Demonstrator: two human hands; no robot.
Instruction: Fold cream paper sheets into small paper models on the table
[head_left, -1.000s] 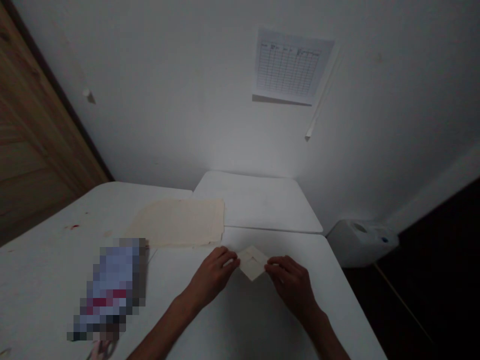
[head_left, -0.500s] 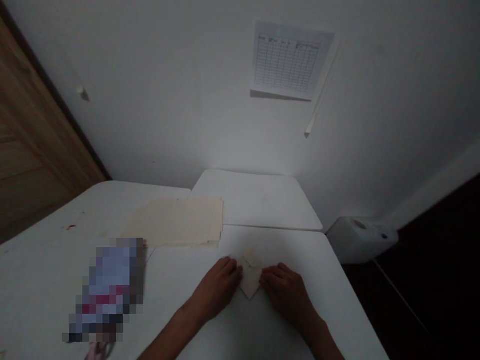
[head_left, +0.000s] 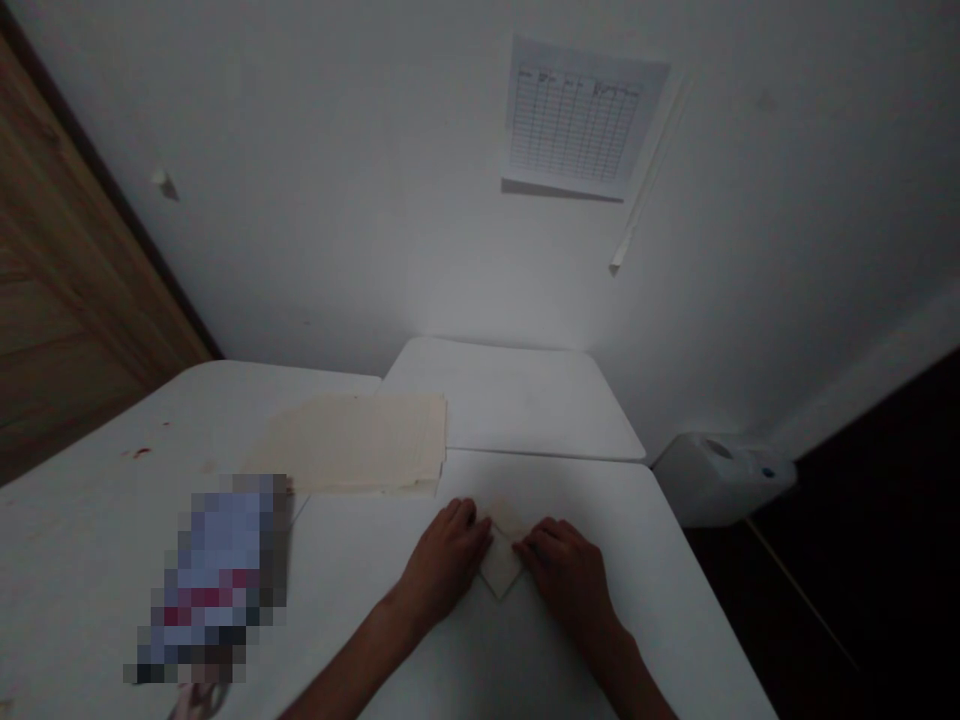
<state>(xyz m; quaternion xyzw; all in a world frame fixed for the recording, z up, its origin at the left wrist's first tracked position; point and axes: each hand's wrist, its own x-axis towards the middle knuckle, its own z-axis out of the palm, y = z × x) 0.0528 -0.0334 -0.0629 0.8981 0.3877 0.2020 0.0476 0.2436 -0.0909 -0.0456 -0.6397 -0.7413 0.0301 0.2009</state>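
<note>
The left hand (head_left: 450,555) and right hand (head_left: 566,568) are clamping opposite sides of the folded sheet (head_left: 499,573) at the desk (head_left: 600,492) — apparently working a fold — and the next move is seemingly calling for even fingertip pressure.

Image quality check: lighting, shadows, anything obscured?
Head view: dim, lower right nearly black. Head view: shadow beneath the wall chart, print too small to read. Head view: pixelation hides an item at left; pale folded piece between left hand and right hand shows little contrast.
</note>
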